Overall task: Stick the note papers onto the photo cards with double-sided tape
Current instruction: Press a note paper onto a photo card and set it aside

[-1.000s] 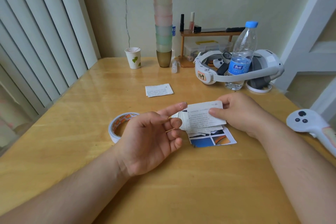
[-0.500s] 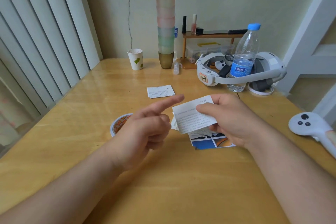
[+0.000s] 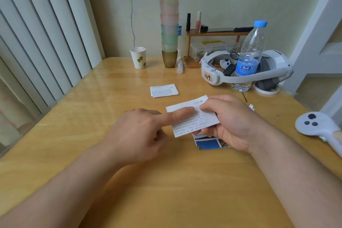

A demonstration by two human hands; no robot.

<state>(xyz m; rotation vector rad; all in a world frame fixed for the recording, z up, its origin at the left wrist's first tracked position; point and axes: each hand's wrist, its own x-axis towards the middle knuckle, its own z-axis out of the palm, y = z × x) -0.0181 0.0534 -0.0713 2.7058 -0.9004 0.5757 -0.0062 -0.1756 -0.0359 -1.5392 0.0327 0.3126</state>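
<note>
Glossy honey-coloured wood fills my view: the table (image 3: 74, 116) runs back to a pale wall, vertical blinds (image 3: 37, 33) on my left. At the far edge I see a tall stack of cups (image 3: 169, 20), a paper cup (image 3: 138, 57), a water bottle (image 3: 249, 55) and a white headset (image 3: 246, 69). My right hand (image 3: 233, 122) pinches a printed note paper (image 3: 192, 116) just above a blue photo card (image 3: 209, 143). My left hand (image 3: 140, 131) presses its extended forefinger on that paper, other fingers curled. Another note (image 3: 164, 90) lies farther back.
</note>
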